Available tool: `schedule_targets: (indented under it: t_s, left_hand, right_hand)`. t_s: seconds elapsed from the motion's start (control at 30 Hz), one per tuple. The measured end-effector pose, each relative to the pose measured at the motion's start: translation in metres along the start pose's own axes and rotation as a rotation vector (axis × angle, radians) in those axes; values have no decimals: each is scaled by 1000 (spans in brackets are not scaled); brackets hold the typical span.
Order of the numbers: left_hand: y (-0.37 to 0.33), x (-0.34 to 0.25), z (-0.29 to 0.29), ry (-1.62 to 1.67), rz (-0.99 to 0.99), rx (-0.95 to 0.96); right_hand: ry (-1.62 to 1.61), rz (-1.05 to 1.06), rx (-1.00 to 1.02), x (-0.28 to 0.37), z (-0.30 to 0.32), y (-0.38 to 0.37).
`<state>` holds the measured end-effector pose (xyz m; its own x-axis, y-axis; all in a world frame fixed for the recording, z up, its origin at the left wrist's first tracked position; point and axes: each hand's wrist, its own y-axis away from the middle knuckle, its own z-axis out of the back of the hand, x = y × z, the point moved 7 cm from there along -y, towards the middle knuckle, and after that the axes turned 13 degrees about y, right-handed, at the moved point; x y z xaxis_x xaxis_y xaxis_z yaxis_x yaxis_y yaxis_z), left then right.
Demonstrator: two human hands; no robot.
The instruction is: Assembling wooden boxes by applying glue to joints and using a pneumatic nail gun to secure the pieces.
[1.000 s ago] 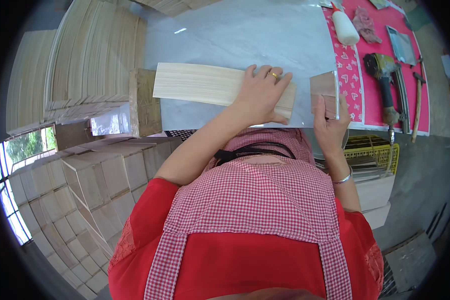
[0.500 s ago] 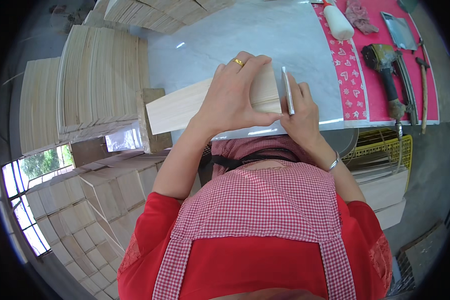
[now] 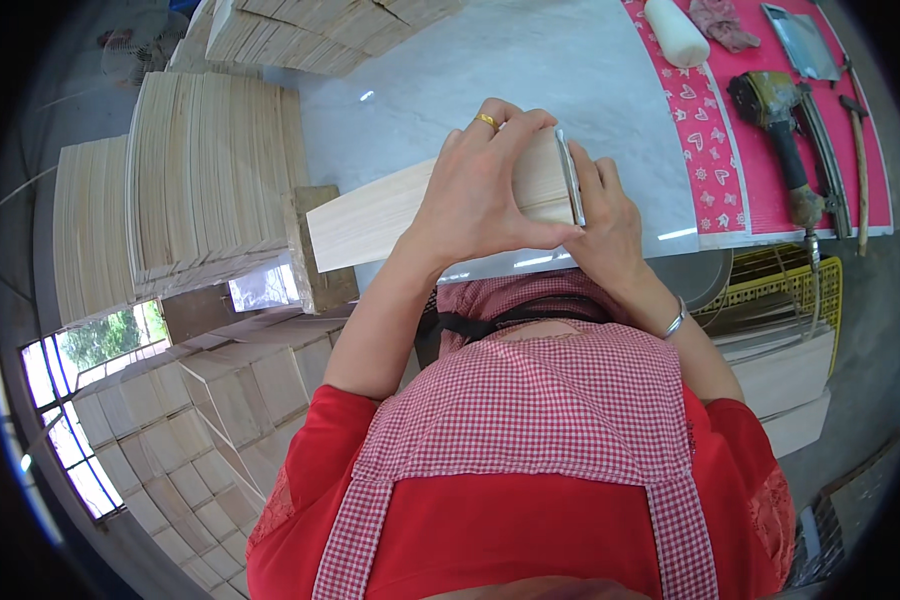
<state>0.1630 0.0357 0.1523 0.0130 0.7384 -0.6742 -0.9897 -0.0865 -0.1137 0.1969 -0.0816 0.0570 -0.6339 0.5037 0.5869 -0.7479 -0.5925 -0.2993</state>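
Observation:
Near the front edge of the table, my left hand (image 3: 470, 200) is wrapped over a bundle of pale thin wooden boards (image 3: 370, 220). Its thumb and fingers span the bundle at the right end. My right hand (image 3: 610, 225) holds a thin flat plate with a shiny silver edge (image 3: 571, 175), seen nearly edge-on. That plate lies against the right end of the boards, its fingers behind it. At their left end the boards reach close to a worn wooden block (image 3: 322, 245); whether they touch it I cannot tell.
Tall stacks of thin boards (image 3: 210, 180) stand on the left, with more (image 3: 320, 35) at the back. On the pink sheet at the right lie a nail gun (image 3: 785, 140), a hammer (image 3: 857, 150), a white bottle (image 3: 676, 35) and a cloth (image 3: 722, 25). A yellow crate (image 3: 832, 300) sits below.
The silver-edged plate in my right hand has closed the gap and now meets the end of the boards. My left hand keeps its grip. The whole view has shifted slightly.

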Motion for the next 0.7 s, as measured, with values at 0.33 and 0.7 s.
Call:
schedule_targets:
  t_s: [0.33, 0.7]
  left_hand:
    - [-4, 0, -7, 15, 9, 30]
    - [-3, 0, -7, 4, 30, 40]
  right_hand:
    - [-3, -16, 10, -2, -4, 1]
    - [-3, -13, 28, -1, -2, 1]
